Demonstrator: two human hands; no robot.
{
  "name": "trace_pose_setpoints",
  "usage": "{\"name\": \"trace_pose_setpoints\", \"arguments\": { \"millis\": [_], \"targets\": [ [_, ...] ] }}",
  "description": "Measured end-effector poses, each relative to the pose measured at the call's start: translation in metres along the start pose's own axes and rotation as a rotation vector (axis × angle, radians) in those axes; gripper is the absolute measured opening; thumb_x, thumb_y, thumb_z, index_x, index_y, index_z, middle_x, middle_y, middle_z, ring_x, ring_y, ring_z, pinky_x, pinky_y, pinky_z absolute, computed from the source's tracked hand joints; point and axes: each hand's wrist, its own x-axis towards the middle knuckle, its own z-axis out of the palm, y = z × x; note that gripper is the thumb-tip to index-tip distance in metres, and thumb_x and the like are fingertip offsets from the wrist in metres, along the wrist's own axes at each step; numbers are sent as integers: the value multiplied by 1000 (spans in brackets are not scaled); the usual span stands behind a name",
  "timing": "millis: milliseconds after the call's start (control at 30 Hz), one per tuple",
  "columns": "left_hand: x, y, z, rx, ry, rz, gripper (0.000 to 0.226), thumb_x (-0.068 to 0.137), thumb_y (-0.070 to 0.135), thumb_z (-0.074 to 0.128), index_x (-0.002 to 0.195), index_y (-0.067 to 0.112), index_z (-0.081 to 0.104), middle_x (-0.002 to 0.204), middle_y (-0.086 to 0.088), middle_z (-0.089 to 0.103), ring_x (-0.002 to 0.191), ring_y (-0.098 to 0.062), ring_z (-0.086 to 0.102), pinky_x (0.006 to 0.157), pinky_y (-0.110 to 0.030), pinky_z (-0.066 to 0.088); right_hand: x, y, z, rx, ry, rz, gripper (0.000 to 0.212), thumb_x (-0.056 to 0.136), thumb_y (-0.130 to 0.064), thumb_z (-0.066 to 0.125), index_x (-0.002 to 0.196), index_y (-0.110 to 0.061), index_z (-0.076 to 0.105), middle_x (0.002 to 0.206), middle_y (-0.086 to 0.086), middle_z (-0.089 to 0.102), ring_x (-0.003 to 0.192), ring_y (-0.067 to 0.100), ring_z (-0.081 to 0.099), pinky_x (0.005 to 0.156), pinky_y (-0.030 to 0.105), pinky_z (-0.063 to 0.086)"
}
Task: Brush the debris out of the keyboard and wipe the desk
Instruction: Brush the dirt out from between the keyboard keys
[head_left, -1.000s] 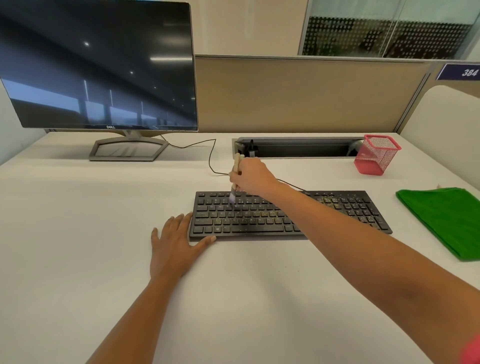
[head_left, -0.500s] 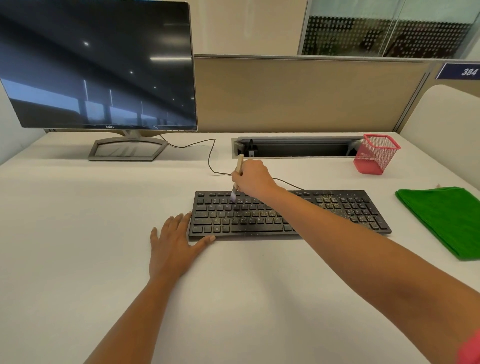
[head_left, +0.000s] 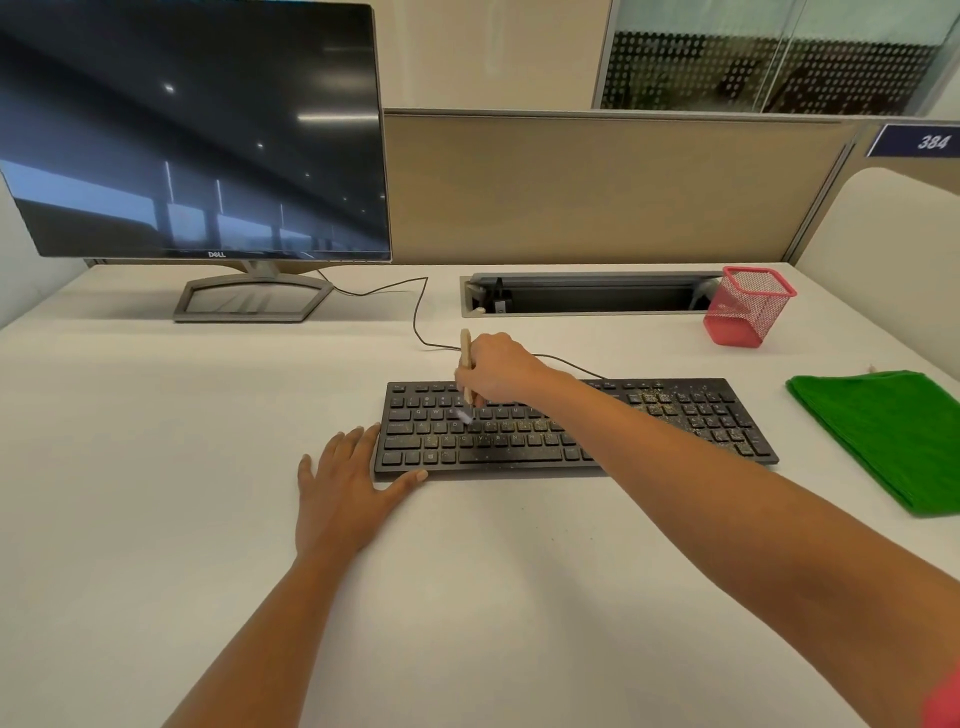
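Note:
A black keyboard (head_left: 675, 426) lies on the white desk (head_left: 156, 441), speckled with yellowish debris, thickest on its right half. My right hand (head_left: 498, 371) grips a small wooden-handled brush (head_left: 466, 353) upright, its pale bristles touching the upper letter rows left of centre. My left hand (head_left: 345, 488) lies flat on the desk with straight fingers, thumb and fingertips against the keyboard's left front corner. A folded green cloth (head_left: 888, 436) lies at the desk's right edge.
A Dell monitor (head_left: 197, 130) stands at the back left, its stand (head_left: 254, 299) on the desk. The keyboard cable (head_left: 415, 312) loops behind. An open cable tray (head_left: 592, 296) and a red mesh pen cup (head_left: 745, 306) sit at the back. A beige partition (head_left: 597, 187) closes the rear.
My right hand has shifted the brush slightly toward me over the left keys, bristles now a row lower. My left hand stays put.

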Motion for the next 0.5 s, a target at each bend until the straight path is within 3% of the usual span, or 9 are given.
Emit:
{"name": "trace_pose_setpoints", "arguments": {
  "millis": [167,333,433,500],
  "targets": [
    [0,0,-1,4,5,5,106,59,88,12,145,30,29,151,6,32,142,-12,19,116,-45,8,-4,-5,-4,-17,-58,-112,29,95,-25,50,100,-1,67,90,10,63,78,20,57,73,34,47],
    [1,-1,0,7,-1,1,106,58,88,12,146,30,29,151,7,32,143,-12,18,116,-45,8,-10,-4,-13,-393,-122,-139,15,95,-20,47,89,-8,49,86,7,50,76,21,50,66,28,36],
    [1,-1,0,3,5,2,106,59,88,12,145,30,30,151,6,33,142,-12,19,116,-45,8,-10,-1,-18,-465,-72,-111,8,93,-15,48,89,-8,48,76,5,46,62,16,47,54,23,34],
    [1,0,1,-4,6,2,106,59,88,13,145,30,30,150,6,33,142,-12,19,116,-45,8,-9,-1,-21,-395,-1,-101,12,92,-15,48,94,-7,56,72,4,46,65,18,48,51,23,33]
  ]
}}
